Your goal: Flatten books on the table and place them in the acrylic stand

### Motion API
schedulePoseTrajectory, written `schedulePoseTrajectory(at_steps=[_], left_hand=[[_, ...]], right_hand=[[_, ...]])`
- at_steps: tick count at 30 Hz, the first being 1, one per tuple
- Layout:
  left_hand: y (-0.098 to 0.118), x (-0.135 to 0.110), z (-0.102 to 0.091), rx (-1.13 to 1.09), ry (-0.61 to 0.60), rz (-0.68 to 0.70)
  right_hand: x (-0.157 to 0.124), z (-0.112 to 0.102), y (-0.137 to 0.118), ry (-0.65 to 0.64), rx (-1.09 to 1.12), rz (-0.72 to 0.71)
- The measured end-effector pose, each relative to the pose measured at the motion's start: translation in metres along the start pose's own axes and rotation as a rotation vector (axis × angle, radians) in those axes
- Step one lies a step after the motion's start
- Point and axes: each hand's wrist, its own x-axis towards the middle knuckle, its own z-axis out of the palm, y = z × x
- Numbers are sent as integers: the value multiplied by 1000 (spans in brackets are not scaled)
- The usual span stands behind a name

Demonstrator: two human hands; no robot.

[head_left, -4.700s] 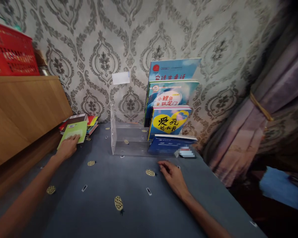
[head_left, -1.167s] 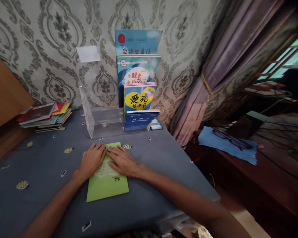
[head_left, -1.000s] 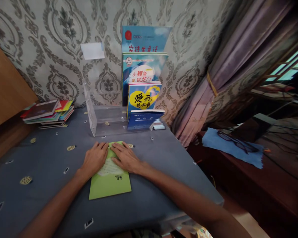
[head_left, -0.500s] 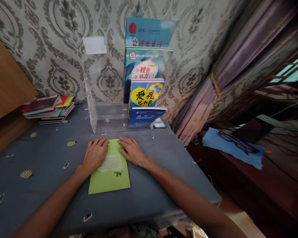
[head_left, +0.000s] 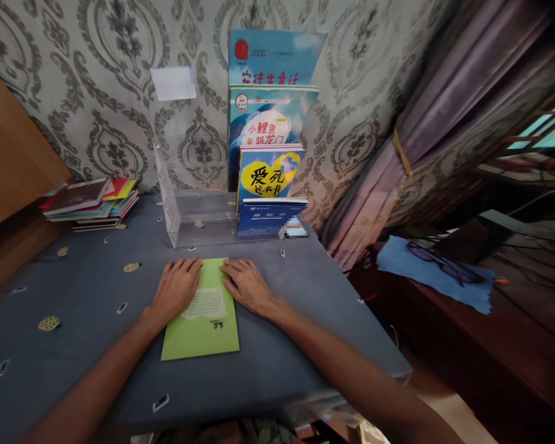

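A thin light-green book (head_left: pixel 203 342) lies on the cloth-covered table in front of me, with a white printed text patch in its middle. My left hand (head_left: pixel 179 287) rests over its upper left side, palm down, with the fingers stretched toward the far edge. At the upper right edge, my right hand (head_left: pixel 248 287) touches the cover with its fingertips, thumb apart from the fingers. Neither hand is closed around the book. Just beyond them stands a clear acrylic tiered rack (head_left: pixel 172 219); its right side carries a dark blue booklet (head_left: pixel 266 221).
Behind the booklet stand a yellow-and-blue book (head_left: pixel 268 176), a teal book (head_left: pixel 275 117) and a taller blue book (head_left: pixel 277 55). A stack of books (head_left: pixel 90 203) lies at the far left. Glasses (head_left: pixel 444 262) rest on a blue cloth (head_left: pixel 402 265) to the right, below a purple curtain (head_left: pixel 425 123).
The view has shifted very slightly, so things sit a little further left. Both hands stay in place on the green book.
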Motion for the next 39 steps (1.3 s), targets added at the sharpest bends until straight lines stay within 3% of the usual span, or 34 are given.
schedulePoseTrajectory(at_steps=[10, 18, 28, 39], left_hand=[[-3, -1, 8, -28, 85, 7], [-18, 14, 12, -33, 111, 22], [-21, 24, 19, -82, 92, 119], [13, -1, 20, -214, 15, 334]], right_hand=[[-7, -7, -18, 32, 24, -47], [-1, 11, 7, 124, 373, -84], [9, 12, 22, 177, 653, -17], [9, 10, 21, 205, 648, 22]])
